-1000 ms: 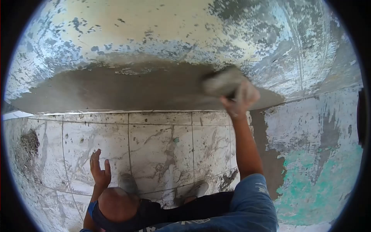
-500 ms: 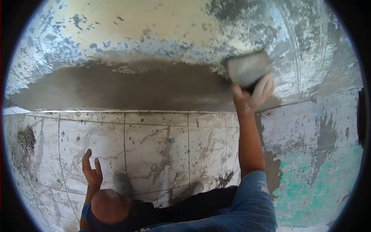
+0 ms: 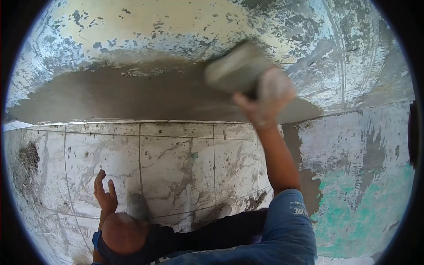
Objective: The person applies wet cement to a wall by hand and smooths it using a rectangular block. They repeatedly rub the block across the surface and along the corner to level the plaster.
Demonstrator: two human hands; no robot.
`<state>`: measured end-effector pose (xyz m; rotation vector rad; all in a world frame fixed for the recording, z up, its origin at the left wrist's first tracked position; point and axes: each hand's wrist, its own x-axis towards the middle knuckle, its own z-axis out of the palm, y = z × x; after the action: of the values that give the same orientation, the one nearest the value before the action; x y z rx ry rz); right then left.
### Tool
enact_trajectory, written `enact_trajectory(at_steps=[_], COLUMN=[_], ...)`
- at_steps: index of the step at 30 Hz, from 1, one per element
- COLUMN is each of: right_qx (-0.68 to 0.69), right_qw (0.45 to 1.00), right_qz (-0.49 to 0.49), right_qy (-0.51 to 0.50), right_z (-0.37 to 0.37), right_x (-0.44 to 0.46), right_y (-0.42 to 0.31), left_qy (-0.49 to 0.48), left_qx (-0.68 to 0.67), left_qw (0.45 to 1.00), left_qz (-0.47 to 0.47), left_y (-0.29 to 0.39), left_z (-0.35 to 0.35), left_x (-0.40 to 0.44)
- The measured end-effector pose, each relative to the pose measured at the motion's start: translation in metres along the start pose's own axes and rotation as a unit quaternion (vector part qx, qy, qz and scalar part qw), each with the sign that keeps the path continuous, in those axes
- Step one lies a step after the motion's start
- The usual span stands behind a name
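My right hand (image 3: 269, 97) is wrapped around the handle of a plastering trowel (image 3: 235, 66), its flat grey blade blurred and tilted against the wall. The handle is mostly hidden by my fingers. Beneath and left of the blade lies a smooth band of wet grey mortar (image 3: 132, 95) along the wall's lower part. My left hand (image 3: 106, 192) hangs over the tiled floor at the lower left, holding nothing, with thumb and fingers apart.
Patchy, peeling paint covers the upper wall (image 3: 154, 17). The side wall (image 3: 362, 203) at right carries green paint and grey patches. White floor tiles (image 3: 172, 161) are dirty with crumbs. A shoe (image 3: 139, 207) shows near my left hand, and a debris pile (image 3: 28, 161) lies far left.
My right hand has swept the trowel leftward across the top edge of the mortar, and the blade has tilted. My left hand stays nearly in place.
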<state>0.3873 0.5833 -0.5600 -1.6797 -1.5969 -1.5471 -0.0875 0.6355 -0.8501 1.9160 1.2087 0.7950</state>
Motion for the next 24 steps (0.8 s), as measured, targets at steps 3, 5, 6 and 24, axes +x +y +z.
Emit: enact_trajectory(at_steps=[3,5,6,24], right_qx=[-0.086,-0.105,-0.077,0.019], right_qw=[0.968,0.984,0.994,0.998], right_qz=[-0.185,-0.103,-0.016,-0.043], right_qy=[-0.147,-0.102,-0.07,0.048], right_z=[-0.007,-0.024,-0.025,0.005], right_x=[-0.086,-0.103,-0.094,-0.016], right_y=[0.047,0.108,0.12,0.042], left_qy=[0.005,0.02,0.026,0.009], left_qx=[0.011,0.021,0.021,0.011], left_qw=[1.0,0.999,0.999,1.0], left_qz=[0.025,0.034,0.008,-0.025], left_y=[0.003,-0.017,-0.02,-0.006], left_z=[-0.004,-0.01,-0.013,0.004], left_x=[0.002,-0.004,-0.006,-0.007])
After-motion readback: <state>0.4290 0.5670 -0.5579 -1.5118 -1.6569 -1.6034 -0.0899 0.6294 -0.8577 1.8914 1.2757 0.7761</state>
